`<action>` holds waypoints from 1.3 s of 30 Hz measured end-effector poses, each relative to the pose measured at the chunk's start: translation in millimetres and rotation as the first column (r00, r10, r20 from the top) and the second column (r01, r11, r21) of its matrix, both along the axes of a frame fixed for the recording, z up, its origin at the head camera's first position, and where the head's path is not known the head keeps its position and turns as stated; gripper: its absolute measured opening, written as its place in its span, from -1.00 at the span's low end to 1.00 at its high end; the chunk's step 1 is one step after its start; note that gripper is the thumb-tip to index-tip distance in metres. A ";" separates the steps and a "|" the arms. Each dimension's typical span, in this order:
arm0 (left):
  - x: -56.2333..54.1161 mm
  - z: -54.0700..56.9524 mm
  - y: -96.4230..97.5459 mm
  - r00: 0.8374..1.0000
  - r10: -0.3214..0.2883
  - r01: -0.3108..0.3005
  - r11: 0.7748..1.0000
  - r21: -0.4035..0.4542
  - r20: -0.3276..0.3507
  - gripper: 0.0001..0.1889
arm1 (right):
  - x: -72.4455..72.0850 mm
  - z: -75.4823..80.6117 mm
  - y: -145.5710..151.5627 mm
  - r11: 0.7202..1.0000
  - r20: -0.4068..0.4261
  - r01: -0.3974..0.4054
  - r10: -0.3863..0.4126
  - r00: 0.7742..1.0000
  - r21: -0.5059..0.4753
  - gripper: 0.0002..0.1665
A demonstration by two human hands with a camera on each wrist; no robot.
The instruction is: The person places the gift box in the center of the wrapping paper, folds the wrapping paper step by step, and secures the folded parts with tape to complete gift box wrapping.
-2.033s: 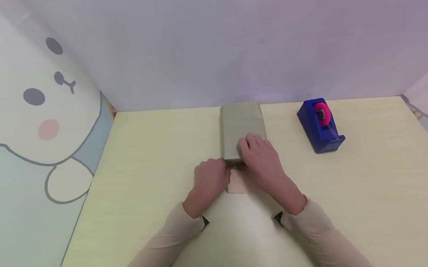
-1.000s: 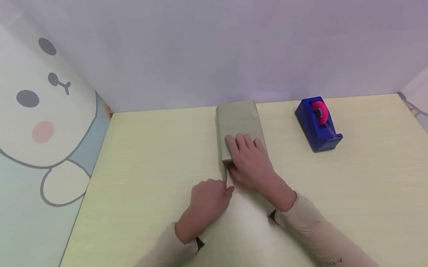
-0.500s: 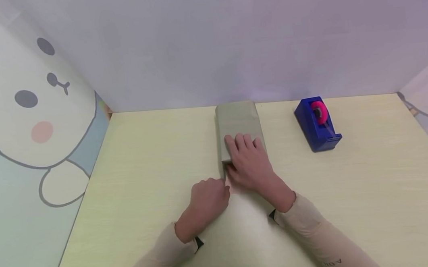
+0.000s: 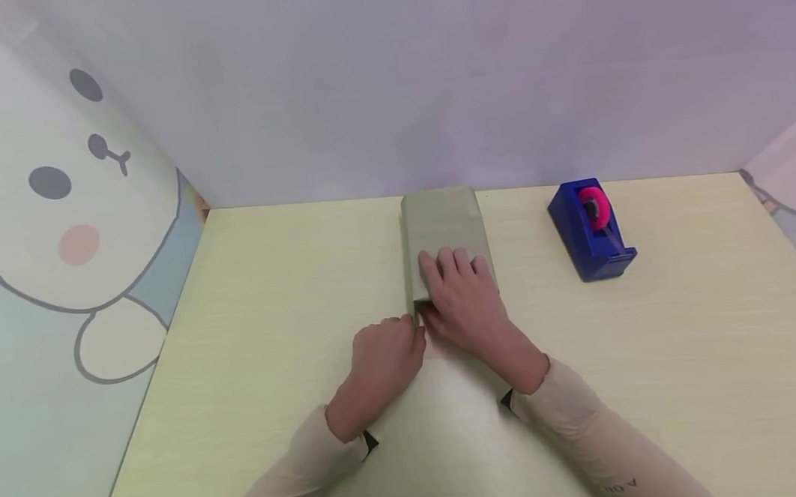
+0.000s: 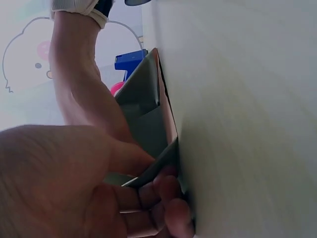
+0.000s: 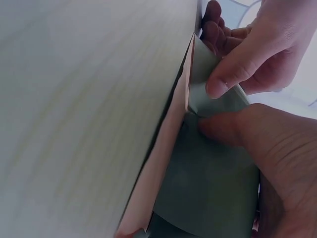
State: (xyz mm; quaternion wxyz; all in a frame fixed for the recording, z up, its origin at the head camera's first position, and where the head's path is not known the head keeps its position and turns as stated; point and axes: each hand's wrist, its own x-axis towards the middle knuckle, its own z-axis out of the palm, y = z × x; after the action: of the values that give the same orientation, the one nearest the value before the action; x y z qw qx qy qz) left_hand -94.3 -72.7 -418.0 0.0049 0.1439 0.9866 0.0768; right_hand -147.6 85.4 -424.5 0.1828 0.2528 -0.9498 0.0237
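A box-shaped parcel (image 4: 441,220) in grey-green wrapping paper lies flat at the middle of the table, reaching to its back edge. My right hand (image 4: 471,305) grips its near end, several fingers on top and the thumb (image 6: 225,126) against the end face. At the near left corner, my left hand (image 4: 385,358) pinches a side flap of the wrapping paper (image 6: 200,79), thumb on one face and fingers behind. The bottom flap's pinkish inner side (image 6: 154,173) shows low along the table in the right wrist view. The right hand covers much of the end from the head view.
A blue tape dispenser (image 4: 590,238) with a bright pink roll core (image 4: 595,208) stands to the right of the parcel. The pale wooden table (image 4: 271,285) meets a plain wall (image 4: 363,93) at the back. A cartoon-printed panel (image 4: 26,245) rises at the left.
Two seconds ago both hands were at the parcel's near end; the left then pulled back toward the person and has now moved slightly forward again. The right hand shifted left over the top, then stayed.
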 end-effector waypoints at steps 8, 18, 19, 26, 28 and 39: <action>-2.8 4.2 0.9 0.999 0.028 -0.028 1.000 -0.005 -0.022 -0.58 | 0.8 2.3 -1.2 0.999 0.001 0.015 -0.016 1.000 0.028 -0.16; -28.6 28.3 -5.4 0.972 -0.067 0.069 0.998 0.000 -0.224 -0.64 | 0.0 1.2 -2.5 0.994 -0.047 0.035 -0.031 0.998 0.100 -0.24; -30.2 28.3 -6.3 0.969 -0.086 0.086 0.996 -0.008 -0.233 -0.70 | 0.0 1.1 -2.5 0.995 -0.052 0.033 -0.028 0.998 0.096 -0.25; -34.0 27.2 -9.8 0.966 -0.133 0.141 0.990 0.023 -0.223 -0.80 | 0.1 2.2 -1.4 0.999 -0.028 0.014 -0.013 1.000 0.037 -0.24; -33.8 27.8 -10.1 0.970 -0.132 0.143 0.989 0.044 -0.203 -0.81 | 0.2 2.4 -1.4 0.999 -0.028 0.016 -0.015 1.000 0.045 -0.24; -32.3 29.4 -12.7 0.977 -0.140 0.158 0.982 0.103 -0.159 -0.76 | -2.5 16.9 13.7 0.986 0.199 -0.074 0.104 0.975 -0.152 -0.10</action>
State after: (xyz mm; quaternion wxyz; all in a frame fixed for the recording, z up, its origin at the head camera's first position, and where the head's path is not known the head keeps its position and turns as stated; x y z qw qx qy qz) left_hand -126.6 -85.4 -388.6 -0.0722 0.2229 0.9645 0.1217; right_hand -150.0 99.1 -407.6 0.0999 0.2774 -0.9471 0.1265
